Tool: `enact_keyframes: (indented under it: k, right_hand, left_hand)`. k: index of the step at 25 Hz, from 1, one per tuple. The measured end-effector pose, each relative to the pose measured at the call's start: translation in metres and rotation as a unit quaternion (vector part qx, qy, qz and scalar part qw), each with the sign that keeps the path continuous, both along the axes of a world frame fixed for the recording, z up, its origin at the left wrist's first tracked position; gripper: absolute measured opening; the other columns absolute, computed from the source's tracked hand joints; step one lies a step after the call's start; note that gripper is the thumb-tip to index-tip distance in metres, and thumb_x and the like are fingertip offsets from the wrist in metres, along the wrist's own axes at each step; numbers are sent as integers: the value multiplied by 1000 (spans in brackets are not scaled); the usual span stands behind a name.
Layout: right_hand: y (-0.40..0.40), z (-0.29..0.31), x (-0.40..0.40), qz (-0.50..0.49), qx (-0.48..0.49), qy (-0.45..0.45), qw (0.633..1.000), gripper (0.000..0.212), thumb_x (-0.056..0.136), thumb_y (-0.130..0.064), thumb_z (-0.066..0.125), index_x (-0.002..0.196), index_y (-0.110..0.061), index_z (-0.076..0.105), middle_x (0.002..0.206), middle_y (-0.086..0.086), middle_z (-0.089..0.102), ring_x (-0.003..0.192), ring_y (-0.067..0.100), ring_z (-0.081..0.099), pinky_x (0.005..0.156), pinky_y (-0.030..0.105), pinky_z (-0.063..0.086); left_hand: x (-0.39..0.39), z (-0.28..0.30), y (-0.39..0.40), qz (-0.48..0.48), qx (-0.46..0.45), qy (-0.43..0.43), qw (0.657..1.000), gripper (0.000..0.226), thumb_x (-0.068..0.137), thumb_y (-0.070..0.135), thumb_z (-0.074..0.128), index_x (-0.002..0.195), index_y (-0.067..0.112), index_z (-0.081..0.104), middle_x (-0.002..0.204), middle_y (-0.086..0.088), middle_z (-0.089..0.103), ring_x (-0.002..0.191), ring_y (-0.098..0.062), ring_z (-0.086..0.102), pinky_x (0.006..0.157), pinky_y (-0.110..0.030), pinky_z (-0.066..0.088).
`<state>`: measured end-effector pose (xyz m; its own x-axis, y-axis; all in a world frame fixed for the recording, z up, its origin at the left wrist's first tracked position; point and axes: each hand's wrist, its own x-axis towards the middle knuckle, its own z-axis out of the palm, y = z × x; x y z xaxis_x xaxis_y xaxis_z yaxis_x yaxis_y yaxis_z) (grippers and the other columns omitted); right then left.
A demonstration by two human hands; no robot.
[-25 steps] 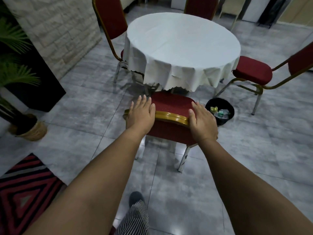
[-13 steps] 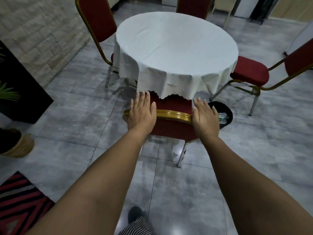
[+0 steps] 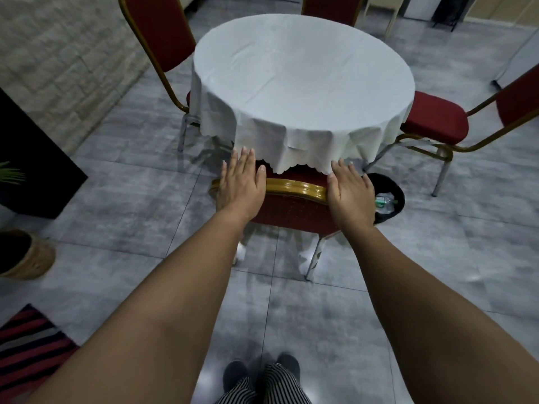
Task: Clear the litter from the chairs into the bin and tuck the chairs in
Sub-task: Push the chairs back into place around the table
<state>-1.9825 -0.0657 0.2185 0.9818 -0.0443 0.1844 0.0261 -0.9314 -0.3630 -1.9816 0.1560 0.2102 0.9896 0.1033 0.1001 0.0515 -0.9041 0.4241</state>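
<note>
A red chair with a gold top rail stands in front of me, its seat mostly under the round white-clothed table. My left hand lies flat on the rail's left end, fingers stretched out. My right hand lies flat on the right end in the same way. A black bin sits on the floor just right of this chair, with a bottle and other litter inside. I see no litter on the visible chair seats.
Another red chair stands pulled out at the table's right. One chair is at the left and one at the far side. A black cabinet, a woven planter and a striped rug are at my left.
The near chair has slid forward with both hands on its rail; its seat has gone under the tablecloth. I have stepped closer to the table.
</note>
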Motion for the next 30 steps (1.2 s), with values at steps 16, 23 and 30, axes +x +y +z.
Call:
enact_keyframes:
  k: [16,23,30]
  right_hand:
    - [0,1,61,-5,1,12,1000,68,94,-47,10,151,-22,37,159,-3,32,149,13,21,121,37,10]
    - [-1,0,68,-1,2,6,1000,67,94,-46,11,150,-22,39,157,-3,35,148,13,24,121,38,12]
    - [1,5,61,-9,17,33,999,63,99,-46,14,153,-16,32,159,1,31,148,16,23,122,43,13]
  left_hand:
    - [57,12,-1,1,-7,34,999,60,103,44,14,156,18,12,165,3,7,151,-11,-4,122,-34,-7]
    - [61,12,-4,10,-3,31,999,59,103,44,14,156,19,14,164,4,10,151,-11,-1,121,-32,-7]
    - [60,18,-5,13,3,79,997,61,101,47,10,156,20,8,165,2,4,151,-15,-5,123,-39,-4]
